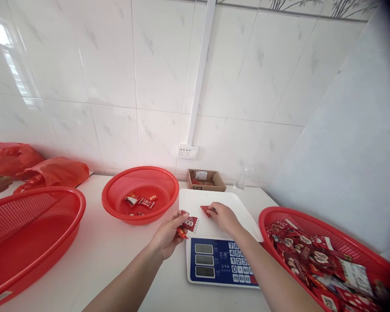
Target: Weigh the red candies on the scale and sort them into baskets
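Packets [315,260], too many to count, heaped the right-hand basket [286,213], an oval of red perforated plastic; their crinkled, glossy wrappers were mostly red, several with white lettering. A second red basket [35,242] stood at the left, a white sticker on its side too faint to read. Between them sat one scale [222,264], its blue panel carrying three grey displays, the characters 志准 and white keys reading 1 2 3, 4 5 and 0.

The left hand [169,229] was closed on at least two small packets [189,223], one dark red with white marks and a dotted edge, another brighter red with yellow. The right hand [221,216] pinched one red packet [204,210] over the scale's smooth white plate [189,199]; whether that packet touched the plate, I could not tell.

Beyond, a third basket [165,190], rounder, held about five packets. At least two crumpled red plastic bags [63,169] lay behind the left basket. One cardboard box [211,188] bore a white label and dark letters I could not make out; a clear ridged bottle [242,177] stood near it. One white socket plate [188,151] was fixed to the glossy, veined wall tiles [117,65].
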### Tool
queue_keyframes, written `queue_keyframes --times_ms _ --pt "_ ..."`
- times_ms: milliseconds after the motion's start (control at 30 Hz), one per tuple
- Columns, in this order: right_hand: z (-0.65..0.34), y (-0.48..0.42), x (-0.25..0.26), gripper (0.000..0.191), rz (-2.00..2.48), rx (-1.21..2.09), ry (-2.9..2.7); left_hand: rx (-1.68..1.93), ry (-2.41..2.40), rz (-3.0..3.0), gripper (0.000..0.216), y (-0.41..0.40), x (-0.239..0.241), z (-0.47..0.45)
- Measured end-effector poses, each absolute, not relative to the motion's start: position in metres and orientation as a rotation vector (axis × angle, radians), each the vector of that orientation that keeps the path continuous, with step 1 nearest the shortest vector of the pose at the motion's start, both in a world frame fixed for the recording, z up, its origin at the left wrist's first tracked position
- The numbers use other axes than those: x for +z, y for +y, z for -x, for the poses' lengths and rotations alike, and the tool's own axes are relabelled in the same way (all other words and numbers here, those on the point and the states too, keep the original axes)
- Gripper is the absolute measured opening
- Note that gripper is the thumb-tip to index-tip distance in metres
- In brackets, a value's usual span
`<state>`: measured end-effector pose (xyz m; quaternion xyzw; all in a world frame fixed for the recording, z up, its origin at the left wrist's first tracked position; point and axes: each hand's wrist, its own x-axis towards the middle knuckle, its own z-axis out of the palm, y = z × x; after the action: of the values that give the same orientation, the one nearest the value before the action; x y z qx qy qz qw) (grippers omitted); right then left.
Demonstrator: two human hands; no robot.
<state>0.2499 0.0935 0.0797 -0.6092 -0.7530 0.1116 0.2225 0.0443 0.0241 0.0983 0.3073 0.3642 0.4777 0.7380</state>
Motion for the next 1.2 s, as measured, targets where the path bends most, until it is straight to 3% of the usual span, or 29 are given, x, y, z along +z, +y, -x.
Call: queue_keyframes --times_ms 67,267,433,633,800,1033,1200 --pt "-0.251 0.095 0.076 0.018 1.701 0.306 -2.041 1.049 0.799 -0.678 0.023 0.024 0.098 -0.045" --pt "-0.257 0.105 0.073 0.053 1.822 0.404 -1.975 1.037 0.806 -0.705 0.025 0.025 0.096 -0.046" --pt "-0.25 0.102 0.079 0.049 1.795 0.417 -1.971 1.03 0.838 -0.738 0.028 0.025 0.096 -0.045" --pt "-0.24 0.089 0.092 0.046 1.583 0.508 -1.753 0.971 0.959 -1.012 0.051 0.029 0.096 -0.048" --pt "-0.234 0.061 0.118 0.058 1.292 0.843 -1.718 0.909 0.969 -1.105 0.046 0.035 0.099 -0.058" --pt "-0.233 0.032 0.138 0.074 1.139 1.056 -1.608 0.881 0.834 -1.188 0.042 0.033 0.104 -0.076" --pt "-0.237 0.03 0.128 0.04 1.231 1.154 -1.465 1.026 0.824 -1.208 0.038 0.031 0.108 -0.089"
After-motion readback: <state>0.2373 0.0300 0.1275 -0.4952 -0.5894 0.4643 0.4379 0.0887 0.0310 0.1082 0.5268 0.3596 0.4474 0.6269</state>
